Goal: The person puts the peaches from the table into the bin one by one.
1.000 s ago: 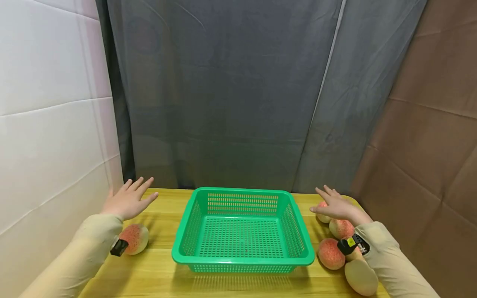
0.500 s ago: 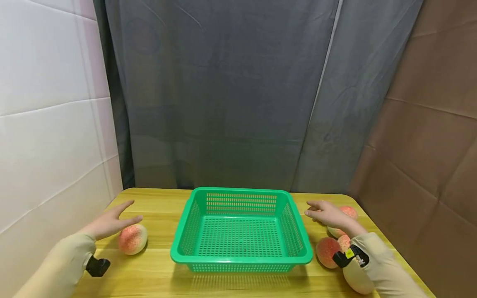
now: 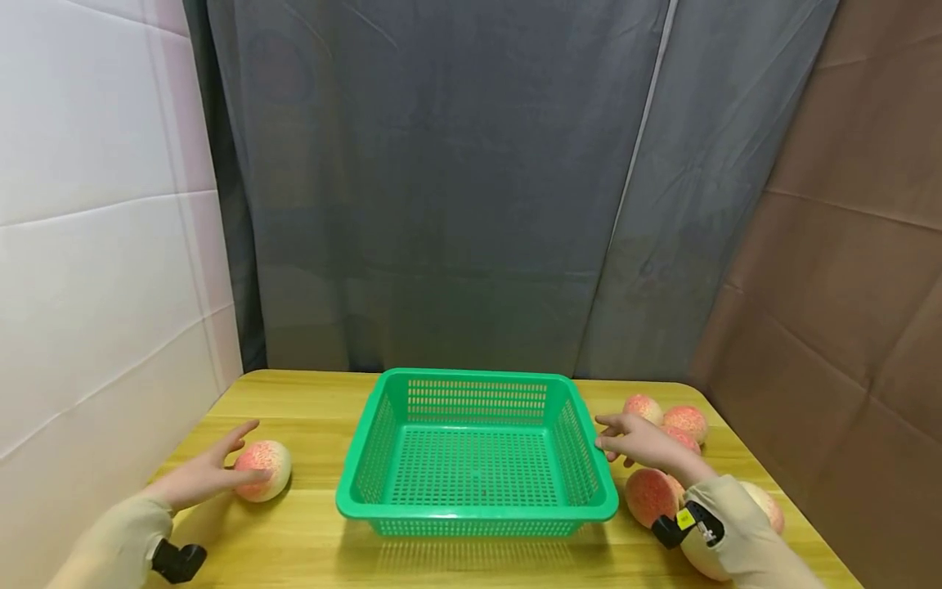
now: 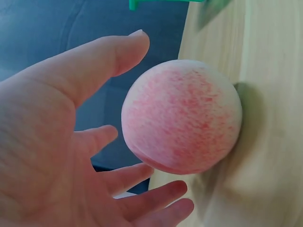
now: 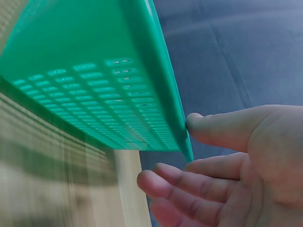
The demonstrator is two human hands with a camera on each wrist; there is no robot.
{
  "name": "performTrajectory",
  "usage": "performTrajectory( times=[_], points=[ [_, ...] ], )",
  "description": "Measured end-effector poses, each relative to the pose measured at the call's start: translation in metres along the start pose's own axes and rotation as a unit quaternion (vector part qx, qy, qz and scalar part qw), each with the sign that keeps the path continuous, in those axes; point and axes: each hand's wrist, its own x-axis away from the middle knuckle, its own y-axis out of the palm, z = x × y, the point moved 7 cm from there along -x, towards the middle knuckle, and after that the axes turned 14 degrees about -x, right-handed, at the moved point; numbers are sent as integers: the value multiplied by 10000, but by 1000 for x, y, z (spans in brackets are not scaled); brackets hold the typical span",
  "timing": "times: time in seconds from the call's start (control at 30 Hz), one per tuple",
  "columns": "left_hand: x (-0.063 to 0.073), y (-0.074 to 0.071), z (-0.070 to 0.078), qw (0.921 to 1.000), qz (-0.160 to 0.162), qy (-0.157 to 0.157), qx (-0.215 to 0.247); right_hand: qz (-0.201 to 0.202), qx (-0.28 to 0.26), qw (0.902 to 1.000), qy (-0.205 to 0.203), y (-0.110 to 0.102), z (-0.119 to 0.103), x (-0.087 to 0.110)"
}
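Note:
A single pink-and-cream peach (image 3: 274, 466) rests on the table at the left. My left hand (image 3: 202, 478) is beside it, thumb and fingers spread around its near side; in the left wrist view a gap shows between the thumb and the peach (image 4: 182, 118). In the middle stands a green plastic basket (image 3: 478, 514) with holes in its walls and nothing inside. My right hand (image 3: 651, 446) is at the basket's right rim. In the right wrist view the thumb tip meets or nearly meets the rim of the basket (image 5: 163, 71), and the fingers are loosely bent below it.
Several more peaches (image 3: 651, 497) lie on the right of the wooden table (image 3: 316, 401), partly hidden under my right hand and forearm. A grey curtain (image 3: 441, 204) hangs behind, with a white cloth (image 3: 110, 245) at left and a brown one (image 3: 846, 286) at right.
My left hand has come down and back from above the table to the left peach. The right hand has lowered toward the basket's right rim. The basket and peaches look unmoved.

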Motion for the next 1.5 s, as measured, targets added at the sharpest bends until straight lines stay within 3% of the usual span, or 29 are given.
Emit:
performTrajectory(
  times=[0.1,0.5,1.0,1.27,1.5],
  points=[
    [2,5,-6,9999,16,79,142,49,-53,10000,-34,2,1,1],
    [-3,20,-21,9968,-34,-93,794,52,-34,9998,-165,5,1,0],
    [-6,17,-23,9979,355,-6,538,-3,-45,9997,-221,4,1,0],
    [-9,7,-9,9956,491,304,742,-15,11,9998,-172,3,4,-2],
    [-12,-17,16,9926,906,638,492,-42,148,9997,-170,2,3,-4]
  ],
)
